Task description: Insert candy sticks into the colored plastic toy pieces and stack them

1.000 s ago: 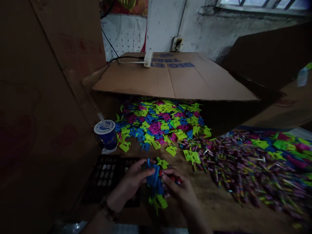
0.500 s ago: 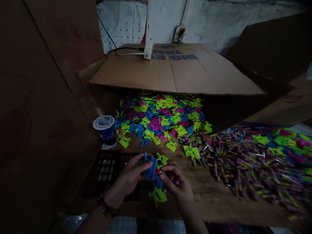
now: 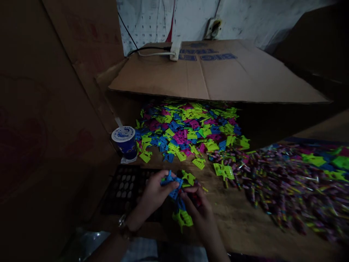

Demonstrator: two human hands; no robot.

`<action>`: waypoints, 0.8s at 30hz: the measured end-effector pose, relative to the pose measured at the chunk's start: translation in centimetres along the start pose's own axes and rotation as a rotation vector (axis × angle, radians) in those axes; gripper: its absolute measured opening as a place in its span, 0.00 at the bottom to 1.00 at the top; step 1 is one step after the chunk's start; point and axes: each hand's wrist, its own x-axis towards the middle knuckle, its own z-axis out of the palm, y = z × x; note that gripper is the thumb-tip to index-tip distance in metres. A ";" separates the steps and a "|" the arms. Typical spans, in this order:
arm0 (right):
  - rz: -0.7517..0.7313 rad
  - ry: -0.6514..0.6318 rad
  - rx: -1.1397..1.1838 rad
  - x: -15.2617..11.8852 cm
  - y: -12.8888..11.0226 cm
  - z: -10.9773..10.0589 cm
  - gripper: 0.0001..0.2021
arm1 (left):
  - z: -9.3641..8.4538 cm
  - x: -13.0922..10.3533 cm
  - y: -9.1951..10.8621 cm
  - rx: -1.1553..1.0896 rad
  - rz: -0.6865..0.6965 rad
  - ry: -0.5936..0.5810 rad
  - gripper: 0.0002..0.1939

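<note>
My left hand [image 3: 155, 194] is closed around a blue plastic piece [image 3: 174, 183] with a slotted, comb-like edge. Close beside it, my right hand [image 3: 201, 209] pinches at that edge and has small red pieces [image 3: 195, 199] in its fingers; their exact kind is too dark to make out. One yellow-green plastic piece [image 3: 188, 178] lies just behind the hands, another yellow-green piece [image 3: 183, 219] just below them. A dark tray with pale oval spots [image 3: 125, 186] sits left of my left hand, which partly hides it.
A heap of yellow, blue and pink plastic pieces [image 3: 180, 136] spreads out under a cardboard flap [image 3: 163, 78]. Small wrapped sticks [image 3: 283, 193] are piled at the right. A blue cup with a straw [image 3: 127, 145] stands at the left, beside a cardboard wall [image 3: 68, 145]. A power strip [image 3: 176, 50] rests on the flap.
The camera view has shifted, so the scene sits slightly further right. Both hands stay together; my right fingers have come closer against the blue piece, and the red pieces show less.
</note>
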 end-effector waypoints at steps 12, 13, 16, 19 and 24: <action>-0.213 0.140 -0.408 1.0 4.7 -1.4 0.12 | 1.6 3.3 -3.9 0.470 0.150 0.045 0.19; -0.222 0.140 -0.459 1.1 4.9 -2.0 0.13 | 1.4 4.2 -4.2 0.568 0.169 0.069 0.20; -0.219 0.159 -0.636 1.0 4.8 -3.7 0.15 | 0.8 7.4 -4.8 0.792 0.164 0.185 0.22; -0.160 0.176 -0.801 0.3 3.5 -4.9 0.16 | 0.7 9.8 -5.3 0.827 0.153 0.251 0.21; -0.017 0.085 -0.608 -0.9 0.6 -5.3 0.20 | 1.3 10.6 -5.9 0.738 0.149 0.256 0.19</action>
